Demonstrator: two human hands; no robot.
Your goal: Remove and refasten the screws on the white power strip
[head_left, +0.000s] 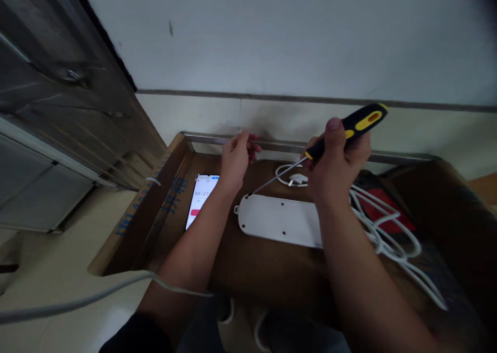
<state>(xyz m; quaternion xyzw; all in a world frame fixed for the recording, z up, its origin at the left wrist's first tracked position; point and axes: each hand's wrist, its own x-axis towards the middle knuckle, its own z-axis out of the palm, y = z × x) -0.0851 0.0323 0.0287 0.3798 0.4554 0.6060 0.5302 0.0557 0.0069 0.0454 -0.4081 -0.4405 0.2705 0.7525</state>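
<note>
The white power strip point(279, 218) lies back-up just below centre, probably to expose its holes point(283, 233). My right hand point(337, 164) wraps round the screwdriver point(316, 148), slanted so its tip reaches the strip's upper-left corner. My left hand point(238, 153) curls loosely; whether it pinches anything, I cannot tell.

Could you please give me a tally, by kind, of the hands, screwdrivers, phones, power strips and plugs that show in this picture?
Hands: 2, the left hand and the right hand
Screwdriver: 1
Phone: 1
Power strip: 1
Plug: 1
Total: 6
</note>
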